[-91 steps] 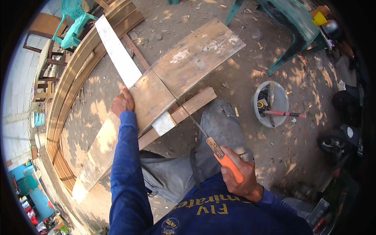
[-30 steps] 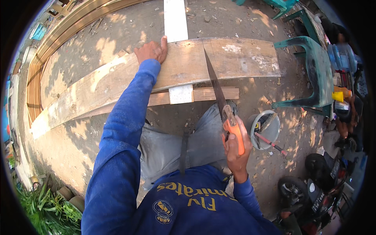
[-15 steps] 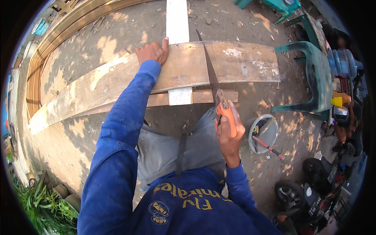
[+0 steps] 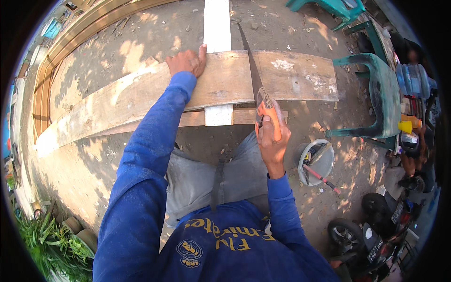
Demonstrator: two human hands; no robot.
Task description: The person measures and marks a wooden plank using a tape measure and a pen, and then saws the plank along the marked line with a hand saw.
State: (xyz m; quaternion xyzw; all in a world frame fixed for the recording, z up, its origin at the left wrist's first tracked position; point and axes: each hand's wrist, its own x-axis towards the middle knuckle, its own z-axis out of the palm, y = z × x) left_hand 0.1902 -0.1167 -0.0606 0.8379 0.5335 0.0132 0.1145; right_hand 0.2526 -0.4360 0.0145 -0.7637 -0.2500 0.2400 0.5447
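Note:
A long, worn wooden board [image 4: 221, 77] lies crosswise in front of me. My left hand [image 4: 187, 63] bears down on it, fingers bent at its far edge and thumb stretched outward. In my right hand [image 4: 272, 143] is the orange handle of a handsaw [image 4: 254, 70]. The saw's dark blade crosses the board right of my left hand, its tip reaching past the far edge. Beneath the board runs a white plank [image 4: 217, 28], pointing away from me. Another wooden piece [image 4: 192, 118] shows under the board's near edge.
To the right a pale bucket [image 4: 324, 162] holds tools, including one with a red handle. Green plastic chairs [image 4: 387, 98] stand beyond it. A motorcycle [image 4: 350, 235] is at lower right. Wooden frames [image 4: 47, 75] lie at the left, potted plants [image 4: 49, 239] at lower left.
My right hand has pushed the handsaw away from me, so its tip reaches farther past the board and the handle is closer to the near edge. My left hand stays on the board.

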